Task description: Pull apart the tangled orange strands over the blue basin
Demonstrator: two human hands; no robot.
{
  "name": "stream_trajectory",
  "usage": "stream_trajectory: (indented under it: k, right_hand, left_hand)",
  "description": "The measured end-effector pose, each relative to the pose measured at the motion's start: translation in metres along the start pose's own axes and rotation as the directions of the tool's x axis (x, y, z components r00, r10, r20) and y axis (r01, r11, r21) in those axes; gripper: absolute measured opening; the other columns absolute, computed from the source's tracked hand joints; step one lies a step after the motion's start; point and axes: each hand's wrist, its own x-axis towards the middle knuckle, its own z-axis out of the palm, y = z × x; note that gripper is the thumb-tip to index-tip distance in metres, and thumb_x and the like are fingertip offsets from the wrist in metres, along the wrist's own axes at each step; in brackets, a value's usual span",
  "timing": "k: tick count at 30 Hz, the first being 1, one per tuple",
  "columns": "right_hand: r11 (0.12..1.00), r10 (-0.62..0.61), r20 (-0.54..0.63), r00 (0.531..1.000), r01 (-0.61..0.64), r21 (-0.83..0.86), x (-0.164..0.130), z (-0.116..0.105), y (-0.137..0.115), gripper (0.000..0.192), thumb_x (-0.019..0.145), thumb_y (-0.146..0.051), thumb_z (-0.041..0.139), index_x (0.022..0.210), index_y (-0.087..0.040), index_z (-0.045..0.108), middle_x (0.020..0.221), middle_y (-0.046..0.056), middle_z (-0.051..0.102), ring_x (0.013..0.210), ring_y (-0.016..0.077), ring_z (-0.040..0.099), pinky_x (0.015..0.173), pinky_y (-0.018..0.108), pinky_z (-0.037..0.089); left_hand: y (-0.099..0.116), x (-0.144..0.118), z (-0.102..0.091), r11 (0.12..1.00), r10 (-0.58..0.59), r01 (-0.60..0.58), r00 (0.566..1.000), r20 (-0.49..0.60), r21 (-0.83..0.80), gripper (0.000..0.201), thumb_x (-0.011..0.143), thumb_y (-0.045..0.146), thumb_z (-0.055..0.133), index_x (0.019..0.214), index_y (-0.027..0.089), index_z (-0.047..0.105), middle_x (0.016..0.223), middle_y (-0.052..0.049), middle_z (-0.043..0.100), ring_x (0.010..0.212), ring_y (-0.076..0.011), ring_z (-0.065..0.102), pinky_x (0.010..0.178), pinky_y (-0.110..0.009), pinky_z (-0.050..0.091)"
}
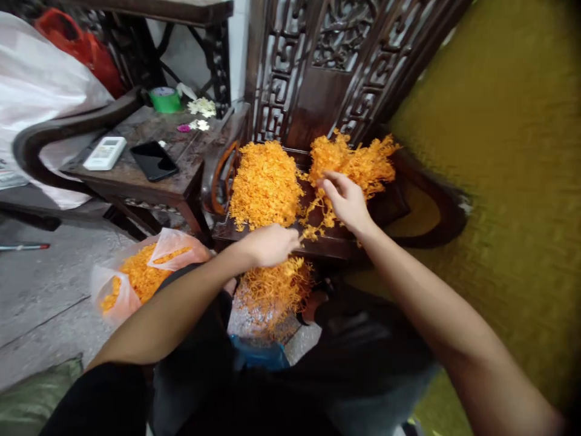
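Note:
My left hand (275, 245) is closed in a pinch at the front edge of a dark wooden chair seat (327, 247), with a thin orange flower sprig (313, 232) at its fingertips. My right hand (347, 203) reaches over the seat, thumb and index finger apart, beside a loose heap of orange flower sprigs (358, 160). To the left on the same seat sits a denser mound of orange blossoms (267, 184). Below my left hand, more tangled orange stems (276, 287) lie between my legs, over clear and blue plastic (258, 352).
A plastic bag (122, 303) of orange blossoms stands on the floor at left. The side table (149, 130) holds a phone (154, 160), a white remote (105, 153), green tape (165, 100) and white flowers (202, 108). The carved chair back (322, 97) rises behind.

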Motion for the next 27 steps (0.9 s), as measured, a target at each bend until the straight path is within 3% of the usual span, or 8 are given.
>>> stream_trajectory:
  k: [3,6,8,13,16,19,23,27]
  right_hand:
    - [0.911,0.222,0.208,0.953,-0.279,0.303,-0.036,-0.026,-0.009,0.075,0.093,-0.075,0.051,0.132,-0.013,0.064,0.123,0.021,0.073,0.108,0.0293,0.074,0.099,0.051,0.057]
    - [0.854,0.11,0.485,0.868,-0.332,0.4,-0.067,-0.036,-0.016,0.075,0.087,-0.075,0.063,0.14,-0.022,0.062,0.146,0.017,0.062,0.131,0.0267,0.063,0.11,0.047,0.05]
    - [0.845,0.036,0.546,0.837,-0.317,0.43,-0.078,-0.033,-0.02,0.074,0.084,-0.067,0.073,0.143,-0.024,0.06,0.148,0.014,0.061,0.132,0.0248,0.06,0.112,0.044,0.048]
    - [0.754,0.036,0.46,0.887,-0.326,0.57,-0.081,-0.026,-0.027,0.059,0.081,-0.041,0.085,0.133,-0.021,0.067,0.115,0.007,0.074,0.09,0.0139,0.068,0.086,0.031,0.055]
    - [0.738,0.032,0.557,0.83,-0.395,0.547,-0.081,-0.035,-0.029,0.062,0.079,-0.036,0.087,0.135,-0.02,0.066,0.118,0.007,0.074,0.094,0.0148,0.068,0.085,0.03,0.053]
    - [0.799,0.025,0.66,0.751,-0.411,0.438,-0.083,-0.043,-0.033,0.059,0.078,-0.036,0.087,0.13,-0.017,0.067,0.1,0.004,0.075,0.081,0.0134,0.065,0.078,0.03,0.051]
    - [0.9,-0.028,0.59,0.807,-0.236,0.366,-0.085,-0.042,-0.044,0.042,0.083,-0.041,0.08,0.116,-0.016,0.072,0.082,-0.001,0.067,0.071,0.0114,0.057,0.069,0.028,0.045]
    - [0.934,-0.046,0.443,0.895,-0.119,0.337,-0.087,-0.032,-0.055,0.029,0.093,-0.045,0.07,0.1,-0.016,0.073,0.076,-0.002,0.061,0.068,0.0117,0.053,0.067,0.028,0.042]
  left_hand:
    - [-0.005,0.003,-0.005,0.873,-0.081,0.029,0.993,-0.086,-0.487,0.027,0.102,0.04,0.045,0.085,0.022,0.054,0.068,-0.005,0.069,0.048,-0.016,0.066,0.046,-0.024,0.046]
    - [0.0,0.004,-0.009,0.667,-0.073,-0.061,0.987,-0.146,-0.743,0.033,0.1,0.053,0.05,0.087,0.022,0.049,0.075,-0.005,0.071,0.056,-0.017,0.071,0.05,-0.025,0.053]
    - [0.006,0.005,-0.012,0.606,-0.087,-0.096,0.979,-0.186,-0.79,0.037,0.098,0.057,0.053,0.087,0.022,0.048,0.073,-0.004,0.07,0.057,-0.0166,0.07,0.052,-0.027,0.056]
    - [0.015,0.009,-0.015,0.584,-0.196,-0.111,0.942,-0.273,-0.804,0.04,0.096,0.057,0.061,0.086,0.02,0.051,0.07,-0.002,0.067,0.057,-0.0154,0.067,0.048,-0.022,0.048]
    - [0.013,0.013,-0.015,0.458,-0.282,-0.121,0.92,-0.273,-0.881,0.037,0.095,0.054,0.064,0.088,0.02,0.05,0.074,-0.003,0.066,0.063,-0.0181,0.071,0.047,-0.02,0.044]
    - [0.011,0.016,-0.015,0.354,-0.321,-0.09,0.923,-0.212,-0.931,0.035,0.095,0.053,0.064,0.093,0.022,0.047,0.078,-0.002,0.066,0.061,-0.0182,0.071,0.046,-0.022,0.046]
    - [0.011,0.014,-0.013,0.345,-0.301,-0.017,0.945,-0.128,-0.938,0.038,0.093,0.054,0.065,0.099,0.022,0.046,0.079,-0.002,0.066,0.054,-0.0145,0.067,0.043,-0.022,0.043]
    - [0.015,0.009,-0.009,0.511,-0.245,0.06,0.966,-0.078,-0.857,0.039,0.087,0.044,0.077,0.096,0.021,0.047,0.081,-0.003,0.068,0.06,-0.0107,0.063,0.042,-0.019,0.032]
